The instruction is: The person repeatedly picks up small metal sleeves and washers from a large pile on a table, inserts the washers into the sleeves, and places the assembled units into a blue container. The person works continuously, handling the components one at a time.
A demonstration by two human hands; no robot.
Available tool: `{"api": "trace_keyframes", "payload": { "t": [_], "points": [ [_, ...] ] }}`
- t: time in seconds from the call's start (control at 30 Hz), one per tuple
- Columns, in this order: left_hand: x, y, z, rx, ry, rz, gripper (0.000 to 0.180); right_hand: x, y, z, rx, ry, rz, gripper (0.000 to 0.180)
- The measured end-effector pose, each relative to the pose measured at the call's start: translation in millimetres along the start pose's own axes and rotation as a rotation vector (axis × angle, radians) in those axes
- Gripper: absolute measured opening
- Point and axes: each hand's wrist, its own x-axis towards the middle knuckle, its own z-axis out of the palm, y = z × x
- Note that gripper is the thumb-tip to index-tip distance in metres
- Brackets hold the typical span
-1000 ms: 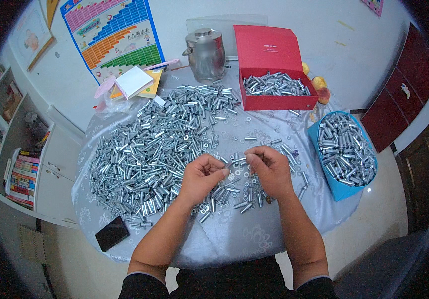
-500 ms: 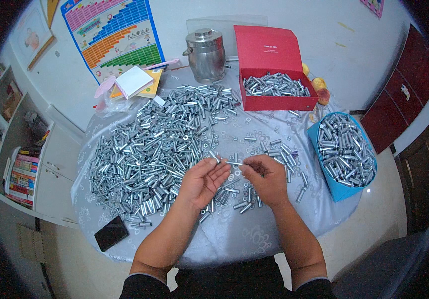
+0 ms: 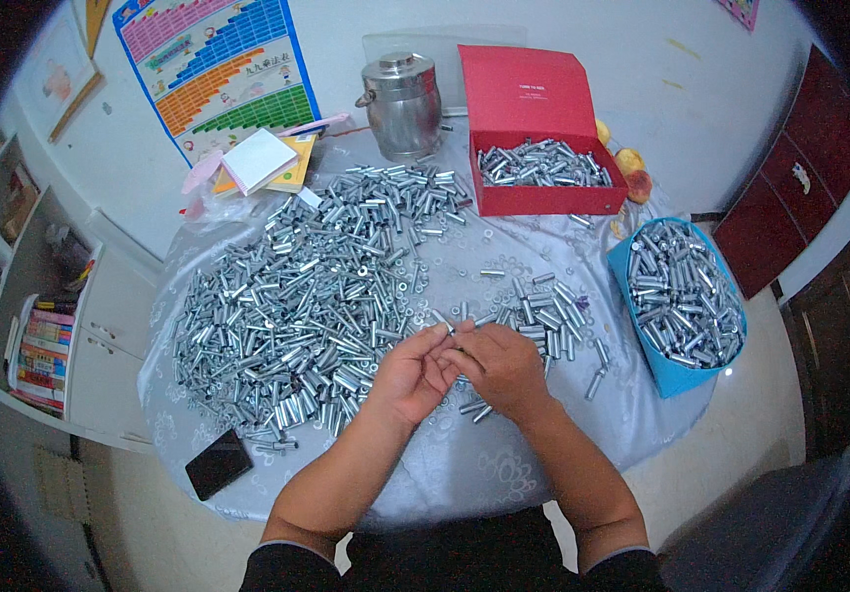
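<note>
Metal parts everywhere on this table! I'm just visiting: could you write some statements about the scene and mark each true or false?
1. The red box has its lid raised. True.
2. The blue container is empty. False: it is heaped with metal parts.
3. The left hand and right hand are close together. True.
4. The dark flat device lies inside the red box. False: it lies near the left front edge of the cloth-covered table.
5. The metal canister stands left of the red box. True.
</note>
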Motion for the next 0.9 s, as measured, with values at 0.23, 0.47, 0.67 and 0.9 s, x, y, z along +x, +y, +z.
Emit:
{"api": "trace_keyframes", "payload": {
  "t": [0.23, 0.47, 0.67, 0.9],
  "points": [
    [-12, 3, 19, 0.225, 0.012, 0.027, 0.013, -2, 7, -8, 0.038, -0.032, 0.186, 0.023],
    [-8, 22, 25, 0.752, 0.166, 0.421, 0.011, 11, 41, -28, 0.060, 0.162, 0.611, 0.020],
    [-11, 24, 9, 1.072, 0.323, 0.591, 0.022, 1, 60, -17, -0.157, -0.157, 0.420, 0.013],
    [-13, 20, 4, 1.082, 0.346, 0.679, 0.020, 4, 53, 0, -0.236, -0.447, 0.304, 0.014]
  ]
}}
